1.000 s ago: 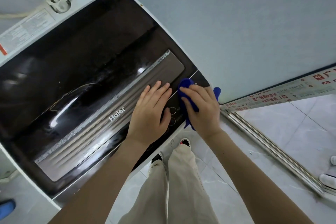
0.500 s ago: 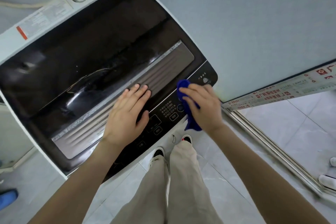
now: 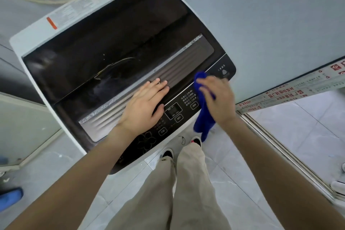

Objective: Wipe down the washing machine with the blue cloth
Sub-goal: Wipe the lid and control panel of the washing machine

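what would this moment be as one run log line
step: wiping control panel | right hand: gripping blue cloth at panel's right end | left hand: flat on grey ribbed lid strip | white top-loading washing machine: lid shut

A single wide-angle view comes from the person's head, looking steeply down and forward onto the top of the washing machine (image 3: 119, 46), which sits turned at an angle and fills the upper left and centre. It is close enough that both forearms reach in from the bottom corners, with the person's trouser legs (image 3: 179, 188) and the tiled floor (image 3: 242, 155) straight below. The wall (image 3: 261, 15) bows at the frame edges from the lens.
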A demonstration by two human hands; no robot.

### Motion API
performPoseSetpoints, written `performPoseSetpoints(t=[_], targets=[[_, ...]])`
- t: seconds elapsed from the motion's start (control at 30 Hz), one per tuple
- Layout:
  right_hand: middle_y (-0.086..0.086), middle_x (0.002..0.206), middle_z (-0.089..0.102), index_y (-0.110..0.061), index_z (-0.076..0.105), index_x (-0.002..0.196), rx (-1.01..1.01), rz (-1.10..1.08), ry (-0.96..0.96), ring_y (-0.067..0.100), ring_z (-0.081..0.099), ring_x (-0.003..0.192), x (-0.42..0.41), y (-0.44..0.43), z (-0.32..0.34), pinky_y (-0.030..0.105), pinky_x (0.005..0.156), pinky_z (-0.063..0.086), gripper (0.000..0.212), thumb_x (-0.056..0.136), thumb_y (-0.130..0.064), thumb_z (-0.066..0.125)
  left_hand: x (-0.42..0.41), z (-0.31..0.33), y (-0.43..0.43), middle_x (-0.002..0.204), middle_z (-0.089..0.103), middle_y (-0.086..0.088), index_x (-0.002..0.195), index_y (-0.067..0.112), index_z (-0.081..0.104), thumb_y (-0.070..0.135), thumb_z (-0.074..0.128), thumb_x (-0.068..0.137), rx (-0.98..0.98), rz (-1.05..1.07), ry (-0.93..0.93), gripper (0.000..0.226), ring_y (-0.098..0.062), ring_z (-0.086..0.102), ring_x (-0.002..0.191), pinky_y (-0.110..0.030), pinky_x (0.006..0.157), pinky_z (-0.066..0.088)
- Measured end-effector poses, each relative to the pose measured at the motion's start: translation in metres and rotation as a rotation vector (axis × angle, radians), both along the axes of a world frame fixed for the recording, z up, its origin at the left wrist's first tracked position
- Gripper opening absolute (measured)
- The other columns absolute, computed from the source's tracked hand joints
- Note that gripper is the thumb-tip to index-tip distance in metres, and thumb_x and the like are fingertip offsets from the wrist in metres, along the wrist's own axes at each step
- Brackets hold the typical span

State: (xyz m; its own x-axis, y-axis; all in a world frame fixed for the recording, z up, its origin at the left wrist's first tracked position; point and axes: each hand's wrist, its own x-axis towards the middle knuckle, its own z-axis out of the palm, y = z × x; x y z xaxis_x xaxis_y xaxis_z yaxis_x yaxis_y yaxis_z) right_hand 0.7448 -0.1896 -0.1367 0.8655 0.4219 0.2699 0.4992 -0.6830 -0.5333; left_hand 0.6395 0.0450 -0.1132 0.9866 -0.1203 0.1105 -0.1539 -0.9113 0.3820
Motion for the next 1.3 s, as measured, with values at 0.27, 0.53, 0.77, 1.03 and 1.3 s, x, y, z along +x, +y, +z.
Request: performPoseSetpoints(t=[0.27, 0.53, 0.77, 1.03, 1.3], targets=[[0.001, 0.119, 0.067, -0.017, 0.068, 0.12, 0.064, -0.11, -0.013, 0.021, 0.053, 0.1, -0.074, 0.047, -0.007, 0.028, 0.088, 0.042, 0.027, 0.096, -0.019, 0.056, -0.085, -0.005, 0.044, 0.148, 0.05, -0.009, 0.141, 0.007, 0.053, 0.021, 0.052, 0.096, -0.036, 0.089, -0.013, 0.048, -0.022, 0.036, 0.145, -0.047, 0.119, 0.031], [0.005, 0.122, 0.064, -0.018, 0.066, 0.123, 0.0, -0.081, -0.005, 0.026, 0.054, 0.108, -0.05, 0.026, -0.005, 0.032, 0.095, 0.04, 0.027, 0.098, -0.018, 0.055, -0.112, -0.013, 0.047, 0.149, 0.049, -0.01, 0.141, 0.004, 0.053, 0.015, 0.053, 0.097, -0.049, 0.077, -0.068, 0.045, -0.022, 0.037, 0.145, -0.044, 0.118, 0.032], [-0.005, 0.129, 0.059, -0.025, 0.063, 0.126, 0.069, -0.472, 0.081, 0.015, 0.047, 0.108, -0.004, 0.02, 0.004, 0.027, 0.087, 0.04, 0.031, 0.1, -0.029, 0.049, -0.126, -0.022, 0.061, 0.147, 0.051, -0.01, 0.138, 0.004, 0.056, 0.012, 0.055, 0.096, -0.068, 0.063, -0.14, 0.043, -0.023, 0.041, 0.142, -0.044, 0.116, 0.035], [0.001, 0.117, 0.068, -0.015, 0.071, 0.119, 0.026, 0.032, -0.046, 0.027, 0.054, 0.087, -0.163, 0.093, -0.008, 0.035, 0.071, 0.052, 0.032, 0.088, -0.005, 0.07, -0.126, -0.02, 0.057, 0.144, 0.054, -0.01, 0.136, 0.003, 0.058, 0.009, 0.057, 0.091, -0.064, 0.09, -0.129, 0.045, -0.026, 0.044, 0.14, -0.046, 0.115, 0.036], [0.007, 0.12, 0.062, -0.015, 0.067, 0.124, 0.045, -0.185, 0.023, 0.028, 0.052, 0.099, -0.094, 0.053, 0.0, 0.039, 0.084, 0.049, 0.028, 0.098, -0.014, 0.056, -0.128, -0.008, 0.055, 0.145, 0.052, -0.015, 0.138, 0.0, 0.055, 0.013, 0.046, 0.094, -0.049, 0.054, -0.05, 0.047, -0.031, 0.043, 0.14, -0.051, 0.115, 0.034]])
